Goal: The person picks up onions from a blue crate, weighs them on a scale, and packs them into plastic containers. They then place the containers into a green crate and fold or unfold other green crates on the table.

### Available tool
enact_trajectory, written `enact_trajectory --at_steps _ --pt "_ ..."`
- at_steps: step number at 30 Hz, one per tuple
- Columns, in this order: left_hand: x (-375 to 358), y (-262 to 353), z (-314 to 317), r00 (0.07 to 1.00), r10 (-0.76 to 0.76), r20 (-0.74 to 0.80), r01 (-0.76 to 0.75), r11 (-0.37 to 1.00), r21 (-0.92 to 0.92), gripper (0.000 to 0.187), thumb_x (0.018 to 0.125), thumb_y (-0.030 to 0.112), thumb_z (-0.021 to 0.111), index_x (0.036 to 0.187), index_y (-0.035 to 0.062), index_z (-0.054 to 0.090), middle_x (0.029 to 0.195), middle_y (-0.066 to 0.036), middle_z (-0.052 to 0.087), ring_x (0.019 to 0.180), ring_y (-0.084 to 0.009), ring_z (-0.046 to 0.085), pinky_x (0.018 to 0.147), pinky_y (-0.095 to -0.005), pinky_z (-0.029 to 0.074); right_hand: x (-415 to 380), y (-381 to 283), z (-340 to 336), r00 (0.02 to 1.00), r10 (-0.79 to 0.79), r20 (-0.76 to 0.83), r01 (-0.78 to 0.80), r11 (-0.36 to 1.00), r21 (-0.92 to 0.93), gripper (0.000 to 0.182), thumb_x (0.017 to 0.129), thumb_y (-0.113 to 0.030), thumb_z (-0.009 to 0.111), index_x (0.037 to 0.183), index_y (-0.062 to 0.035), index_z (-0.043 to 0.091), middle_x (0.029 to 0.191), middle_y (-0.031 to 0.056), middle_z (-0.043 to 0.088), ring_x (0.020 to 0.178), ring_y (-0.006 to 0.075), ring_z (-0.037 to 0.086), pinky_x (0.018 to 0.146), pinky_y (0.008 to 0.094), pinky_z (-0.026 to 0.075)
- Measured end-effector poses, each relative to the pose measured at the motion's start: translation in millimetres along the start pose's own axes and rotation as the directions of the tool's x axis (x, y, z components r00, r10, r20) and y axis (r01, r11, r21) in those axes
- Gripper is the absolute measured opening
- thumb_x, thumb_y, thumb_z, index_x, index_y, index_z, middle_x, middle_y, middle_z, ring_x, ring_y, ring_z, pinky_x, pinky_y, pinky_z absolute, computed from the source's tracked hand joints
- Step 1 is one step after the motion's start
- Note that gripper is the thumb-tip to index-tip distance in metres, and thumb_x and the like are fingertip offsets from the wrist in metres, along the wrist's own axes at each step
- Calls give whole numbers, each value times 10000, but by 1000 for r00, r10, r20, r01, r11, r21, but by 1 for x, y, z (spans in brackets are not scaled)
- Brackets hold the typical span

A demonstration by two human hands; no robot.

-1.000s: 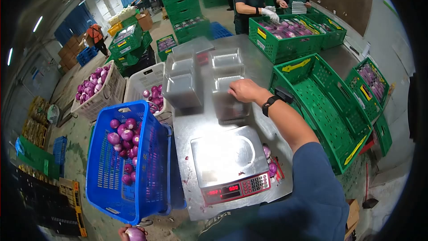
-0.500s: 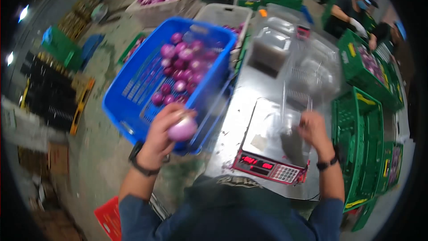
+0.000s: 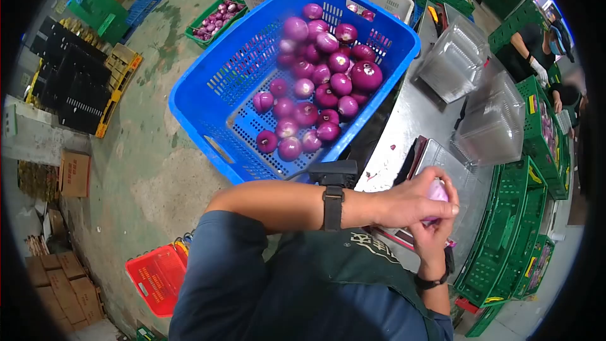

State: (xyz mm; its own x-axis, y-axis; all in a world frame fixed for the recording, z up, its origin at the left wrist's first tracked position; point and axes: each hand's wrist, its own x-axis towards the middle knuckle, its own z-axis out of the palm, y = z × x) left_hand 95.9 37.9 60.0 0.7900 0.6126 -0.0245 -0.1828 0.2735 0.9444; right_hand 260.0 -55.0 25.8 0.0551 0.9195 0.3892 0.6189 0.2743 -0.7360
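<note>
The onion (image 3: 435,199) is between the fingers of both hands, over the scale (image 3: 444,156). Half a second ago the left hand had it alone beside the blue crate (image 3: 222,113), and the right hand was apart from it.

Now the fingers of the left hand (image 3: 413,205) are curled round its top and near side, and those of the right hand (image 3: 432,232) close in from below; the gap is only as wide as the onion. Fingers cover much of it, so how each fingertip meets it is hard to tell.

Hands and left forearm hide much of the scale, and its display cannot be read. Loose onions (image 3: 328,79) lie in the crate, up and left of the fingers; some are blurred. Clear tubs (image 3: 492,127) stand beyond the fingers, green crates (image 3: 502,233) to their right, cut by the dark rim of the view.
</note>
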Motion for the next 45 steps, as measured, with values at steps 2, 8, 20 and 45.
enact_trajectory --at_steps 2,8,20,45 --pt "-2 7 -16 1000 -3 -5 4 977 213 921 898 504 736 1487 -67 318 1364 -244 524 1204 -303 581 1045 -369 452 13 3 10 995 84 -53 -74 983 166 845 792 -211 857 1493 -47 414 1502 164 479 1319 276 518 1110 426 428" --pt "2 83 -205 911 196 -363 226 500 836 503 809 408 804 1148 46 723 942 -146 754 873 -259 740 782 -383 573 12 73 -31 863 436 -256 -422 900 110 745 751 -63 816 1430 -55 508 1375 126 550 1191 210 566 1010 333 481" --pt "-32 -133 -454 599 -69 -798 791 209 575 503 788 223 761 1274 120 683 1318 -235 614 1283 -407 560 1091 -450 460 -23 73 -30 703 693 -162 -710 696 -105 755 670 -4 801 1381 -4 548 1209 103 614 1049 201 611 946 325 507" --pt "-10 -63 -410 669 -154 -727 667 556 496 586 819 462 759 1166 -1 668 1112 -223 721 1004 -343 705 863 -439 547 -18 73 -72 856 370 -361 -499 774 -390 707 610 -90 797 1275 -10 572 1290 213 580 1200 398 572 1057 439 463"
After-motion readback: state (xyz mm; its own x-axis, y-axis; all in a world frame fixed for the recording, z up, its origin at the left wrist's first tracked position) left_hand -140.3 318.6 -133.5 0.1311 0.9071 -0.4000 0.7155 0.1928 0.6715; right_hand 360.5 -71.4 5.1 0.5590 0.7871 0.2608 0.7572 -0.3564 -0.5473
